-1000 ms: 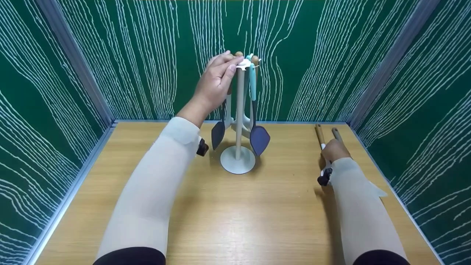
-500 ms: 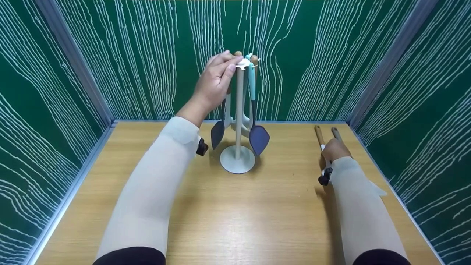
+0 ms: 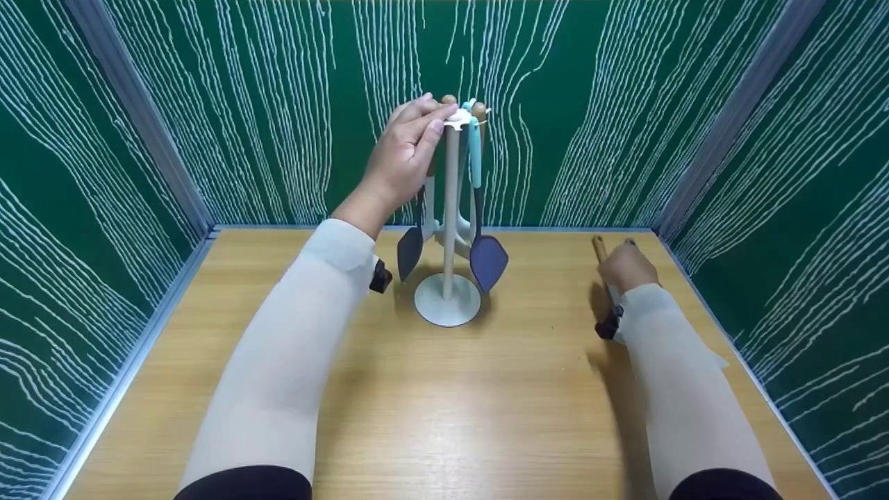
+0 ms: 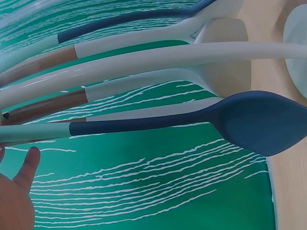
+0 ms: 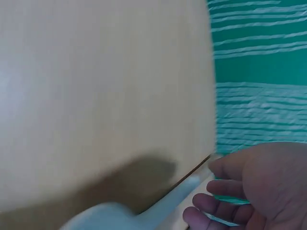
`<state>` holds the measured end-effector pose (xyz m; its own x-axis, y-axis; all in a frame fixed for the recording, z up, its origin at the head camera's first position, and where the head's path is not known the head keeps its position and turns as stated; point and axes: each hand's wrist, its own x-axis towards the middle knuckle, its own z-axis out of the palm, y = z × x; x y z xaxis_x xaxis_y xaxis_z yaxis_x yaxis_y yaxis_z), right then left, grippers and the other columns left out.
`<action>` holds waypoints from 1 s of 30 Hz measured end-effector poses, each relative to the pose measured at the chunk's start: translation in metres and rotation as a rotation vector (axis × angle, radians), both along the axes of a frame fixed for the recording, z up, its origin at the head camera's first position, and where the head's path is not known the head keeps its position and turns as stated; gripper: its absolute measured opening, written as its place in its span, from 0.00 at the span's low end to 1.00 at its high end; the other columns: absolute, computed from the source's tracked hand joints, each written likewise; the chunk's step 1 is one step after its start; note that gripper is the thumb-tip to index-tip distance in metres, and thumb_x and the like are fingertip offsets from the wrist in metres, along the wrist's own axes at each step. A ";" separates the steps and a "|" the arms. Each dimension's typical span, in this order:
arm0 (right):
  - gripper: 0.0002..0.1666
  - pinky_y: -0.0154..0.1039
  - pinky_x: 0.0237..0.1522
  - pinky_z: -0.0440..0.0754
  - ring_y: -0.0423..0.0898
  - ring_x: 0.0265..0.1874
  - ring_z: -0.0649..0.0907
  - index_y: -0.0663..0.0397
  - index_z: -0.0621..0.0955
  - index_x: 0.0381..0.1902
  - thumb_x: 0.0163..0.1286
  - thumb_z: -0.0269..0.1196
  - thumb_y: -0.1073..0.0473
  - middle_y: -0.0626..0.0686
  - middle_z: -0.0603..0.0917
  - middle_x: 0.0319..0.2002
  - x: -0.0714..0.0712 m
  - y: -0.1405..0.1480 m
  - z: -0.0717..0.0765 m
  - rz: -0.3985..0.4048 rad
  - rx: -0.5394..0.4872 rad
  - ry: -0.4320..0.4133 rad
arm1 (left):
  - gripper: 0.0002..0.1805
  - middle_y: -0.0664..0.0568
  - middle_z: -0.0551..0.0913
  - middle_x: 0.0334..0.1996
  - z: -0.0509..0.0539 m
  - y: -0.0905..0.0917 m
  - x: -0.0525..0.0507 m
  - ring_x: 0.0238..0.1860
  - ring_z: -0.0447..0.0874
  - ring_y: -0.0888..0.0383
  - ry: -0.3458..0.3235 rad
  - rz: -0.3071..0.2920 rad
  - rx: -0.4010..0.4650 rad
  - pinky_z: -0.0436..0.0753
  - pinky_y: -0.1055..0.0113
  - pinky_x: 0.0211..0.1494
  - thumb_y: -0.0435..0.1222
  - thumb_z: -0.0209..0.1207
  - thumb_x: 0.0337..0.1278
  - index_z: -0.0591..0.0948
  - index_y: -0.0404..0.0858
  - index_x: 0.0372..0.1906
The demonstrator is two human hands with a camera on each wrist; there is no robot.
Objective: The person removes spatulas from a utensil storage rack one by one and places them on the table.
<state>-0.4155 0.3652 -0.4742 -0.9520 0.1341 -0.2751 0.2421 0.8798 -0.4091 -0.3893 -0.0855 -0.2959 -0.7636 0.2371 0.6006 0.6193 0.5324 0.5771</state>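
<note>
At the top of a white utensil stand (image 3: pixel 450 208), my left hand (image 3: pixel 399 156) rests its fairly straight fingers on the white cap. Its thumb (image 4: pixel 28 167) shows extended in the left wrist view. Turners with teal handles and dark heads hang there, one a dark turner (image 4: pixel 264 122), beside white utensils with wooden handles. On the right, my right hand (image 3: pixel 628 267) is over a white utensil (image 5: pixel 163 206) with a wooden handle (image 3: pixel 600 248). In the right wrist view its fingers are loosely bent with fingertips apart; firm contact is unclear.
A grey handle tip (image 3: pixel 630 242) shows just behind my right hand, the rest covered. The wooden table (image 3: pixel 528 389) is bounded by green walls (image 3: pixel 278 104) with white wavy lines and metal corner posts. The stand's round base (image 3: pixel 448 312) sits on the table.
My right hand has slid forward along the white utensil toward its wooden handle, which stays almost where it was. My left hand stays on top of the stand.
</note>
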 end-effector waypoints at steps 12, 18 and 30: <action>0.29 0.66 0.73 0.84 0.63 0.68 0.84 0.62 0.81 0.75 0.92 0.56 0.46 0.66 0.85 0.70 -0.021 -0.081 0.080 0.126 -0.244 0.374 | 0.25 0.65 0.75 0.83 -0.001 0.001 0.000 0.91 0.55 0.70 -0.010 0.009 0.015 0.67 0.66 0.90 0.52 0.45 0.95 0.81 0.59 0.81; 0.30 0.53 0.70 0.85 0.52 0.63 0.83 0.50 0.83 0.75 0.93 0.54 0.38 0.57 0.86 0.67 -0.011 -0.132 0.125 0.173 -0.390 0.546 | 0.25 0.64 0.75 0.83 0.001 0.001 0.001 0.91 0.54 0.68 -0.007 -0.002 0.007 0.65 0.65 0.91 0.52 0.45 0.95 0.80 0.60 0.81; 0.27 0.44 0.77 0.83 0.42 0.73 0.81 0.39 0.77 0.82 0.95 0.50 0.41 0.48 0.81 0.77 0.010 -0.222 0.194 0.346 -0.744 0.728 | 0.26 0.63 0.77 0.81 0.001 0.000 0.001 0.92 0.54 0.65 -0.007 -0.002 0.000 0.61 0.65 0.93 0.52 0.44 0.95 0.81 0.57 0.81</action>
<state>-0.4059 0.1431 -0.2798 -0.8734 -0.1379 0.4671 -0.4853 0.3271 -0.8109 -0.3884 -0.0859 -0.2949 -0.7672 0.2387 0.5954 0.6163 0.5313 0.5812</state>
